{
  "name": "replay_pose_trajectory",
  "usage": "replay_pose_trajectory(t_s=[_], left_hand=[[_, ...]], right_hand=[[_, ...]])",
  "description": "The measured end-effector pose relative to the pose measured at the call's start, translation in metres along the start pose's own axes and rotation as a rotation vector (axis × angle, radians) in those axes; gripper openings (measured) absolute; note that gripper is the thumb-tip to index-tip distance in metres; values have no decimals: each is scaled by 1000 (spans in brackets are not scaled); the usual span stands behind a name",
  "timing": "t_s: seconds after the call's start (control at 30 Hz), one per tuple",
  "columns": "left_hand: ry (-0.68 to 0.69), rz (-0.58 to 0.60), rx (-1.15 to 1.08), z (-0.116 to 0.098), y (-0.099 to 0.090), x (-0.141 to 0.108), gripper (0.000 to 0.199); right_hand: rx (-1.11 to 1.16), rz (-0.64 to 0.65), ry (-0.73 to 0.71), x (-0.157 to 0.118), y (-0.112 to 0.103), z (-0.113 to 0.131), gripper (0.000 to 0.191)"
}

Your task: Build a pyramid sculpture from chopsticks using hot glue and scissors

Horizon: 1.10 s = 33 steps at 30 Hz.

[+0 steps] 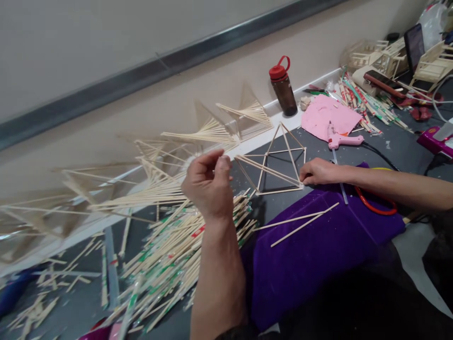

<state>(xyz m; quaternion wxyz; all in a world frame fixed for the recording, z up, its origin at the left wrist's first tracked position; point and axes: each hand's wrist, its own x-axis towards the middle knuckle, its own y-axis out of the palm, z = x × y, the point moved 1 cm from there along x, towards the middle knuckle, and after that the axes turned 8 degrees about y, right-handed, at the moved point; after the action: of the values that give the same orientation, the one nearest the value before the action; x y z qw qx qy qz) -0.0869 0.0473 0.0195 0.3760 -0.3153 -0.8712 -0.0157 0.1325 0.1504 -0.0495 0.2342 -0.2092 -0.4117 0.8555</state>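
Note:
A frame of thin wooden chopsticks stands on the dark table, with a square-like base and sticks meeting at a peak. My right hand pinches its near right corner, where a whitish blob shows. My left hand is raised just left of the frame, thumb and fingers curled together; whether anything is between them is hidden. Two sticks slant across the frame, their upper left ends close to my left fingertips but apart from them. Two loose chopsticks lie crossed on a purple cloth in front of me.
A heap of wrapped chopsticks lies beneath my left forearm. Fan-shaped stick structures line the wall. Farther right are a red-lidded bottle, a pink glue gun with its cord, a pink sheet and a phone.

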Motion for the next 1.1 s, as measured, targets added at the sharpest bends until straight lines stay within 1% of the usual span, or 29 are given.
replay_pose_trajectory(t_s=[0.03, 0.07, 0.1, 0.17, 0.2, 0.23, 0.27, 0.33, 0.4, 0.53, 0.73, 0.9, 1.1], left_hand=[[9, 69, 42, -7, -1, -7, 18], [-9, 175, 73, -12, -1, -16, 18], [-67, 307, 84, -16, 1, -25, 19], [-230, 572, 82, -18, 6, -43, 24], [-326, 680, 67, -15, 10, -51, 24], [-431, 770, 44, -11, 14, -59, 23], [-532, 815, 16, -7, 18, -65, 26], [-682, 793, -62, 2, 26, -72, 37], [-730, 745, -119, 8, 32, -75, 41], [-703, 717, -138, 8, 39, -73, 37], [-768, 778, -152, 5, 47, -74, 30], [-781, 728, -190, 9, 48, -78, 24], [-775, 727, -208, 15, 49, -79, 26]], right_hand=[[1, -2, -1, 0, 0, -1, 19], [5, -2, -1, 1, 0, -1, 20], [8, -1, -1, 2, 1, -2, 20], [16, 0, -6, 3, 1, -3, 20], [15, -4, -10, 3, 1, -3, 20], [10, -9, -14, 3, 1, -3, 20], [3, -14, -17, 3, 1, -3, 20], [-11, -20, -23, 2, 0, -2, 20], [-11, -21, -23, 1, 0, -1, 20], [14, -25, -7, 1, 0, 0, 20], [12, -29, -5, 2, 0, 3, 20], [-42, -28, -17, 1, 0, 5, 21], [-101, -45, -2, 4, 3, 4, 23]])
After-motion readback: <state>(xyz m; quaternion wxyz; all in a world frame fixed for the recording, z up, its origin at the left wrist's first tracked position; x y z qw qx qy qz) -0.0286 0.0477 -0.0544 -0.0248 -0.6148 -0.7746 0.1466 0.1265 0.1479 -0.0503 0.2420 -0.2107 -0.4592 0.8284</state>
